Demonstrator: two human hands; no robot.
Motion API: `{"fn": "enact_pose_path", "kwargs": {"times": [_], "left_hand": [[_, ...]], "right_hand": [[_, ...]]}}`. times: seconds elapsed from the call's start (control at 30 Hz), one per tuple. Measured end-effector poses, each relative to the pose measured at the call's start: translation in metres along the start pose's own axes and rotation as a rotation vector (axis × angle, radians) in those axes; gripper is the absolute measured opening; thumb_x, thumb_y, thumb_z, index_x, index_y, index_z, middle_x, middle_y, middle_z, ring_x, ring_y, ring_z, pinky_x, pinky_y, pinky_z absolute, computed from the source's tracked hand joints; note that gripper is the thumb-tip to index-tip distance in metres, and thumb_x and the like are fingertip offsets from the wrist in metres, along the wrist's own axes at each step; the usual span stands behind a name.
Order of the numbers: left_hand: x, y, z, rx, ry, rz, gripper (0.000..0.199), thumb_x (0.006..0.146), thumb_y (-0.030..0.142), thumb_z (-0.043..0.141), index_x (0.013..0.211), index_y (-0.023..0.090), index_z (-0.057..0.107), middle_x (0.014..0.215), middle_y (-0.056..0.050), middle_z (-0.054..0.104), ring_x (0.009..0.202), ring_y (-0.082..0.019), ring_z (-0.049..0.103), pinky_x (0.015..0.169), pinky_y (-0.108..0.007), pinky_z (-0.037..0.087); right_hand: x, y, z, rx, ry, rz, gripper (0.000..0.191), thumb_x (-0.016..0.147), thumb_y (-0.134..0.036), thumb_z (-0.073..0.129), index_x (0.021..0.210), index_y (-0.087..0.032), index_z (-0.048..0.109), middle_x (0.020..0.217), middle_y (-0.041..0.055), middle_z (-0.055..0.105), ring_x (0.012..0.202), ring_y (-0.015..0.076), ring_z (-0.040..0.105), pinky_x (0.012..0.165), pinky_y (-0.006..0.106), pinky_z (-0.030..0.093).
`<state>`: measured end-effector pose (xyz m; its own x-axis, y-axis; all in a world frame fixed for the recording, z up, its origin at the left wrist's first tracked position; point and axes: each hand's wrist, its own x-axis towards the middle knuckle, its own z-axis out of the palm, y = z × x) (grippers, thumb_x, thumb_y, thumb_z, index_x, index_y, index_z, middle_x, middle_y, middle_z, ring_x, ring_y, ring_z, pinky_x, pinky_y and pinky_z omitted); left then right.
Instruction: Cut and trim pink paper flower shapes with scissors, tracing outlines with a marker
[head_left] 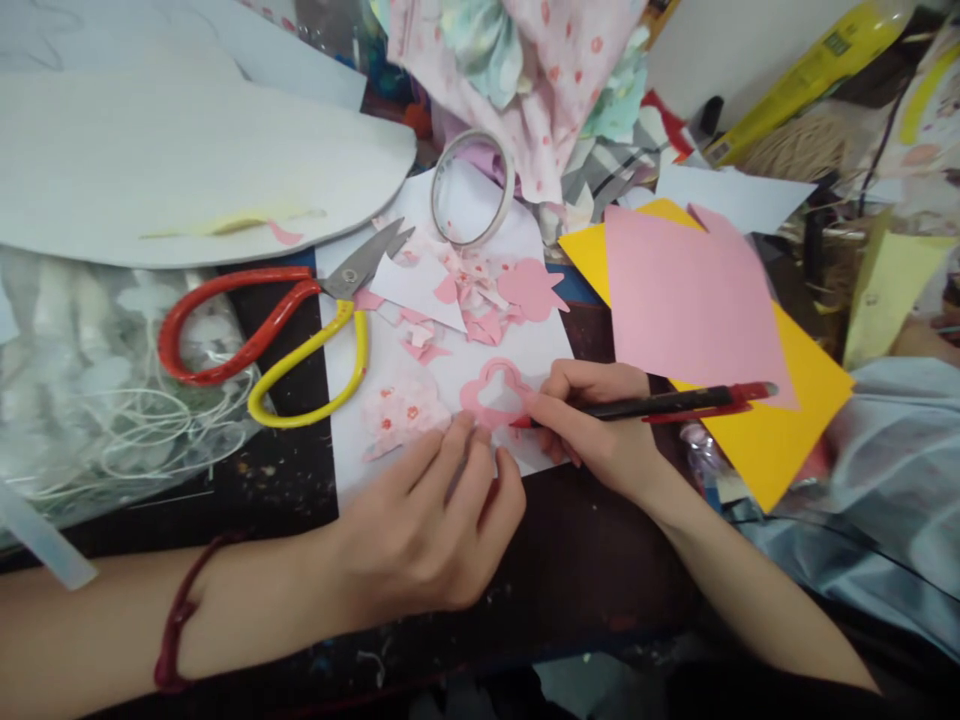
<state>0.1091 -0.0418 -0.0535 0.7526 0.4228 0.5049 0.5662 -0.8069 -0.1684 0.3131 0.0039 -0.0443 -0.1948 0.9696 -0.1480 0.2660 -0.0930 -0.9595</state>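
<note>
A pink paper cutout with an open middle [474,399] lies on a white sheet [349,465]. My left hand [442,515] rests at the sheet's front edge, its curled fingertips touching the cutout's lower side. In my right hand [592,415] is a dark pen with red parts [675,403], its red tip low over the cutout's right side. Left of the cutout sits a scrap of flower-print fabric [405,408]. Pink and white scraps [484,300] are heaped behind it.
Scissors with red and yellow handles [341,300] lie open at the left. A tape roll [472,188] stands behind the scraps. Pink paper [690,300] overlaps yellow paper [757,460] at the right. A white board [187,150] is at the back left.
</note>
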Motion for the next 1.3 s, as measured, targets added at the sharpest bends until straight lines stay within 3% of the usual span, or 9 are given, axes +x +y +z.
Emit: {"fn": "enact_pose_path", "kwargs": {"times": [0.23, 0.4, 0.53, 0.8, 1.0, 1.3], "left_hand": [[0.000, -0.001, 0.004, 0.029, -0.027, 0.004, 0.030, 0.090, 0.019, 0.060, 0.111, 0.001, 0.068, 0.109, -0.021, 0.074, 0.105, -0.035, 0.071, 0.079, -0.041, 0.060], [0.002, -0.003, 0.003, 0.098, -0.134, 0.017, 0.031, 0.092, 0.014, 0.054, 0.114, -0.004, 0.064, 0.111, -0.023, 0.070, 0.109, -0.034, 0.068, 0.083, -0.040, 0.056], [0.003, -0.011, 0.000, 0.096, -0.219, 0.016, 0.027, 0.094, 0.009, 0.046, 0.112, -0.003, 0.062, 0.110, -0.022, 0.068, 0.107, -0.030, 0.066, 0.082, -0.038, 0.055], [-0.003, -0.032, 0.003, 0.041, -0.212, -0.036, 0.029, 0.092, 0.009, 0.045, 0.114, -0.002, 0.062, 0.113, -0.021, 0.066, 0.103, -0.028, 0.065, 0.084, -0.039, 0.056], [-0.001, -0.037, 0.006, -0.015, -0.201, -0.061, 0.031, 0.093, 0.010, 0.046, 0.115, -0.003, 0.062, 0.117, -0.022, 0.066, 0.108, -0.030, 0.064, 0.088, -0.040, 0.056], [0.001, -0.037, 0.006, -0.061, -0.198, -0.085, 0.030, 0.092, 0.010, 0.049, 0.114, -0.002, 0.063, 0.116, -0.023, 0.067, 0.108, -0.031, 0.066, 0.088, -0.041, 0.057]], "right_hand": [[0.001, 0.001, 0.002, 0.068, 0.004, -0.017, 0.030, 0.083, -0.023, 0.071, 0.058, -0.017, 0.057, 0.046, -0.0044, 0.059, 0.035, 0.0042, 0.048, 0.034, 0.015, 0.036], [0.008, -0.001, 0.002, 0.135, 0.028, -0.083, 0.032, 0.083, -0.030, 0.071, 0.058, -0.017, 0.056, 0.046, -0.0038, 0.060, 0.033, 0.0050, 0.048, 0.034, 0.016, 0.034], [0.021, -0.007, 0.005, 0.145, -0.021, -0.152, 0.030, 0.080, -0.023, 0.070, 0.056, -0.018, 0.054, 0.044, -0.0040, 0.061, 0.030, 0.0062, 0.047, 0.031, 0.018, 0.032], [0.049, -0.011, 0.022, 0.153, -0.019, -0.227, 0.029, 0.080, -0.016, 0.065, 0.054, -0.020, 0.052, 0.046, -0.0055, 0.062, 0.031, 0.0068, 0.048, 0.031, 0.020, 0.033], [0.052, -0.005, 0.016, 0.077, 0.076, -0.253, 0.032, 0.080, -0.015, 0.067, 0.051, -0.019, 0.053, 0.042, -0.0054, 0.058, 0.031, 0.0056, 0.046, 0.032, 0.020, 0.032], [0.053, -0.007, 0.014, -0.004, 0.085, -0.221, 0.036, 0.079, -0.011, 0.067, 0.048, -0.020, 0.052, 0.041, -0.0050, 0.057, 0.029, 0.0057, 0.044, 0.029, 0.020, 0.030]]}}
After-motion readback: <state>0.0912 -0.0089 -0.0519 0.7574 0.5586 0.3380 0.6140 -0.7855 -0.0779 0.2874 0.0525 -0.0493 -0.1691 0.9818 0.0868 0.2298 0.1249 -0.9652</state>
